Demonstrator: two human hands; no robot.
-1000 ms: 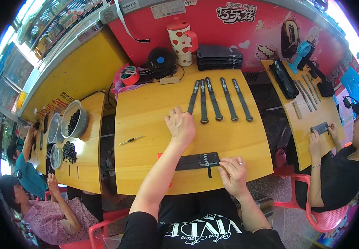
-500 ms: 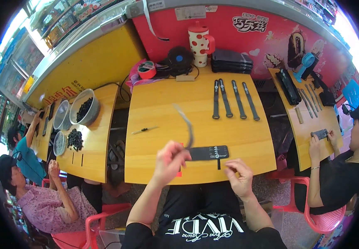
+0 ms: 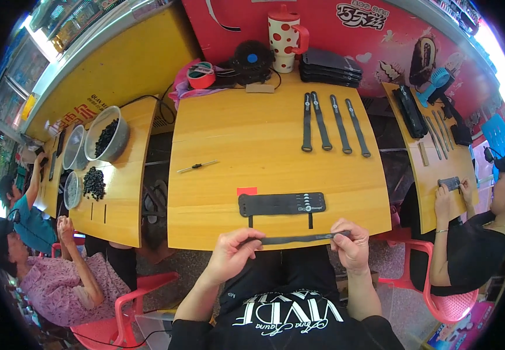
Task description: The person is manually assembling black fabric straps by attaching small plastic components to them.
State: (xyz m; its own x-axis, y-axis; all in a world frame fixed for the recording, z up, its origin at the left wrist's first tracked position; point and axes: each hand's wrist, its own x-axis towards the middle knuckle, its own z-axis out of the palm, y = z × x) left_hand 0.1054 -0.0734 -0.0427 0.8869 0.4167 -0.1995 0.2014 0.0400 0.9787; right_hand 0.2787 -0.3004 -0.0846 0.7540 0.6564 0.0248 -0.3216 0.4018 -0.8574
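A dark grey strap [image 3: 296, 239] is stretched level between my hands along the table's near edge. My left hand [image 3: 233, 252] pinches its left end between thumb and fingers. Its right end sits in the closed fingers of my right hand [image 3: 350, 248]. Just beyond the strap lies a wide dark grey piece [image 3: 273, 205] with white print at its right end; whether it is one piece or straps side by side I cannot tell. Two short black strips [image 3: 310, 220] show at its near edge, and a red patch [image 3: 247, 191] at its far left.
Several dark straps [image 3: 339, 125] lie in a row at the far right. A thin pointed tool [image 3: 198, 167] is at the left. Tape [image 3: 201, 74], a black fan [image 3: 252, 61], a dotted tumbler [image 3: 284, 41] and a dark stack [image 3: 331, 69] line the back. Other people sit at both side tables.
The strap hung from my left hand with one end raised; now both hands hold it taut and low. My right hand has closed on its end. The whole view has shifted slightly.
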